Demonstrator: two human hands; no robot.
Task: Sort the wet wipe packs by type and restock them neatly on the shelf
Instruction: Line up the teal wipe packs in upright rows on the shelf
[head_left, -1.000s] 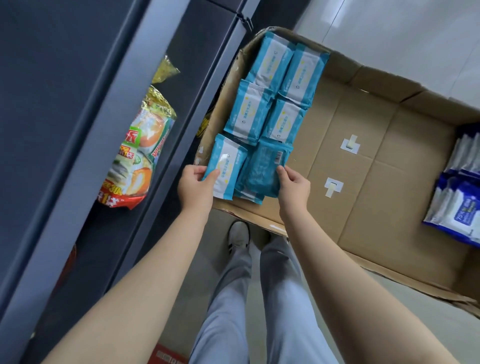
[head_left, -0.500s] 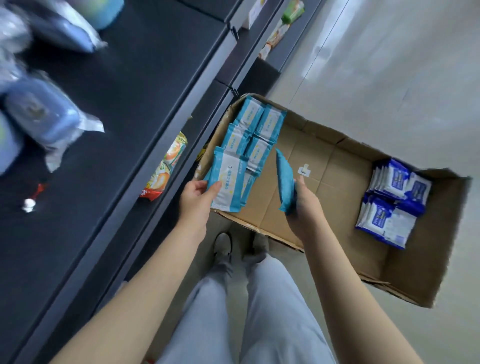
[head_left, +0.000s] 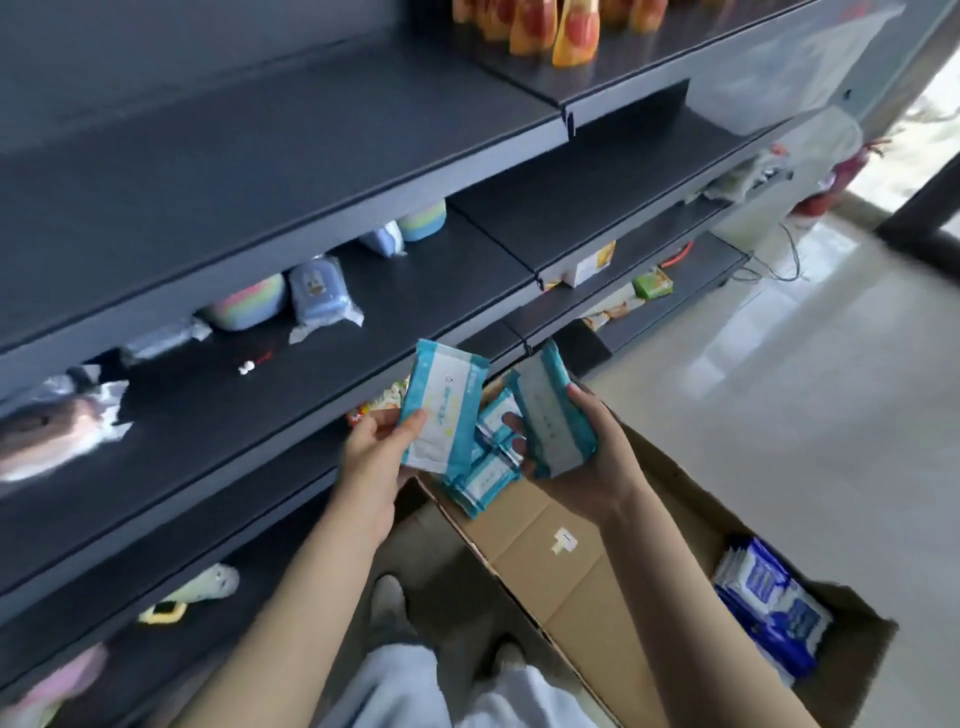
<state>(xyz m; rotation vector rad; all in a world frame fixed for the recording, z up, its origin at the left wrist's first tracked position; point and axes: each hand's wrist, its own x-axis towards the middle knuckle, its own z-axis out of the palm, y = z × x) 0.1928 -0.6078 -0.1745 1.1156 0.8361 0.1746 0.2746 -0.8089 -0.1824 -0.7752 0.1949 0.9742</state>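
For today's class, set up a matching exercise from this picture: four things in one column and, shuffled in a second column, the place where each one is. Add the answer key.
Things
1. dark blue wipe packs
2. orange bottles
3. raised teal wipe packs
4. rainbow-striped items

Places
A. one in the left hand, one in the right hand
B. on the highest shelf in view
C. in the cardboard box, at its right end
D. at the back of the dark shelf just above the hands

Pairs: 1-C; 2-B; 3-A; 4-D
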